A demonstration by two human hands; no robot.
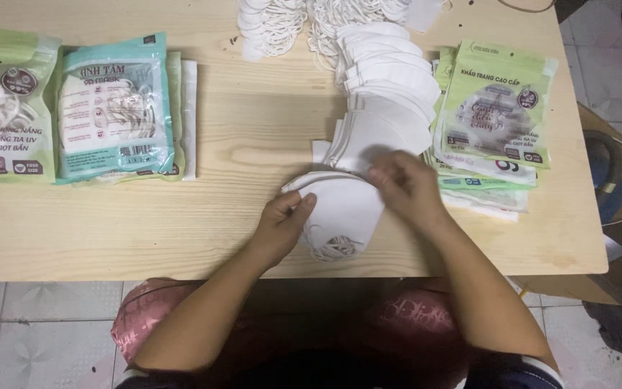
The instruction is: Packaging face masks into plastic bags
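My left hand (282, 220) is curled, thumb on top, pinching the left edge of a small stack of folded white fabric face masks (340, 209) that lies near the front edge of the pale wooden table (109, 230), about midway along it. My right hand (404, 184) is over the stack's upper right corner, fingers bent down onto the cloth; it is blurred, so I cannot tell whether it grips a mask or only presses on one. The masks' white ear loops (332, 248) spill out at the side nearest me.

Behind this stack, a long fanned row of loose white masks (386, 94) runs toward the back edge, ending in a tangle of loops (a good many, none bagged). By the right edge sits a pile of flat green-and-clear plastic pouches (494, 115), which look empty. At the left end lie a filled teal pouch (113, 108) and a filled green pouch (8, 104), masks showing through their windows.

I would judge the work early on: two pouches full, one bundle in hand, most masks and pouches untouched.
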